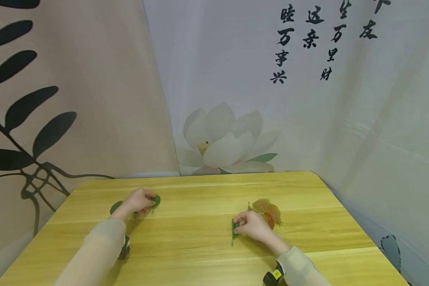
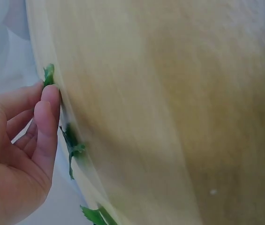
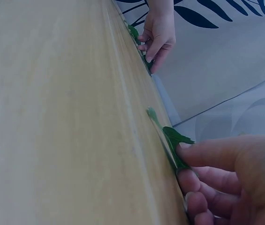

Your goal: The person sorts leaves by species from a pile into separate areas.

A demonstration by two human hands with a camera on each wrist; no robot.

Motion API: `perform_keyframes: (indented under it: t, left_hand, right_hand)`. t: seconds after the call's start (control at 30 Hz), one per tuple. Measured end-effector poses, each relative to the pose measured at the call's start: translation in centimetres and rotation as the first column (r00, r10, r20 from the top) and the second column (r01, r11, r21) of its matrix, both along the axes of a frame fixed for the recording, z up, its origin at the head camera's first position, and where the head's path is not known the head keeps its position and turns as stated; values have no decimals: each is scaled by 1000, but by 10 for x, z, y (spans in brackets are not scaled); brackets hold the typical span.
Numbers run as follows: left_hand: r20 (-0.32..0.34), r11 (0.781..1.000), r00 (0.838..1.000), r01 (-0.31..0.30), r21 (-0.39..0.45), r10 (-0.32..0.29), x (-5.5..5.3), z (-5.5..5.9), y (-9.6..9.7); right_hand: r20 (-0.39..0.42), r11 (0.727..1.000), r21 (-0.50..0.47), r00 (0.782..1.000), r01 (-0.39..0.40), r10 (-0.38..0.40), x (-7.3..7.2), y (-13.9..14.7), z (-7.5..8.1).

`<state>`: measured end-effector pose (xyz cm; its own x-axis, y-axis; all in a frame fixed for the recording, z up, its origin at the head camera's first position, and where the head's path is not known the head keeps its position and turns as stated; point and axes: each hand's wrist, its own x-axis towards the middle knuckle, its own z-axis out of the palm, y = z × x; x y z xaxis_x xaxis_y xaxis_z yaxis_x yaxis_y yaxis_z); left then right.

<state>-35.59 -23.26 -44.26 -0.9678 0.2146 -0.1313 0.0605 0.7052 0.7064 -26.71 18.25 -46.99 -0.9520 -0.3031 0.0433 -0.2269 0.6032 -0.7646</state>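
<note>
Near the far left of the table, my left hand (image 1: pixel 139 200) pinches a green leaf (image 1: pixel 157 201) between thumb and fingertips. In the left wrist view that leaf (image 2: pixel 49 74) sticks up past the fingertips, low over the wood. Another green leaf (image 1: pixel 116 207) lies left of this hand, partly hidden by the wrist. Right of the middle, my right hand (image 1: pixel 252 225) pinches a second green leaf (image 1: pixel 234 227) by its side, its stalk pointing toward me. The right wrist view has this leaf (image 3: pixel 175 140) between thumb and finger, close over the tabletop.
Orange-red leaves (image 1: pixel 262 205) lie in a cluster just behind the right hand, which partly covers them. More green leaves (image 2: pixel 73 147) rest on the table beside the left hand. The wooden table (image 1: pixel 186 246) reaches back to a printed curtain (image 1: pixel 111 99).
</note>
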Motion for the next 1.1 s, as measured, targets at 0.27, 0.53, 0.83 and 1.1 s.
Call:
perform_keyframes:
  t: [0.27, 0.53, 0.83, 1.1]
  left_hand:
    - [-2, 999, 999, 37, -14, -37, 0, -2, -4]
    - [47, 1000, 999, 2, 8, -3, 4, 0, -5]
    - [166, 993, 986, -19, 119, -1, 10, 2, -6]
    - [233, 975, 970, 19, 219, -71, 12, -6, -16]
  right_hand:
    - [-3, 1000, 11, 1000, 6, -6, -1, -1, -1]
    - [-15, 1000, 1, 1000, 7, -7, -1, -3, -1]
    - [32, 994, -109, 999, -9, 13, -1, -7, 3]
    - [34, 995, -95, 999, 10, -6, -8, -26, 20]
